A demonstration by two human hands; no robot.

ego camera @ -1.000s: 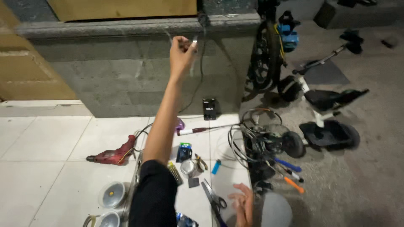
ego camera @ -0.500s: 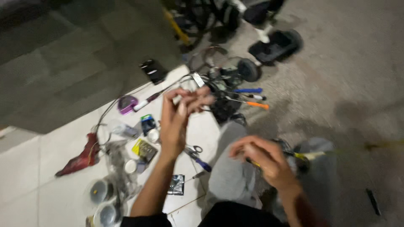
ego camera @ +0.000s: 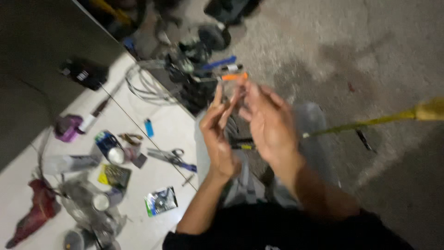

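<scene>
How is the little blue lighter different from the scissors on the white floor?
The blue lighter is one short, stubby piece in a single bright colour; the scissors are longer, with grey blades and dark looped handles. The lighter lies nearer the coiled cables, the scissors nearer the person's knee. Both lie flat, untouched by either hand.

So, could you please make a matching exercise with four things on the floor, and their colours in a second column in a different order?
Things:
1. lighter
2. power drill
3. roll of tape
4. screwdriver handle

Colours:
a. orange
b. blue
c. purple
d. dark red

Right pairs: 1-b, 2-d, 3-c, 4-a.

The left hand and right hand are raised close together above the knees; the picture is too blurred to tell what they hold.
</scene>
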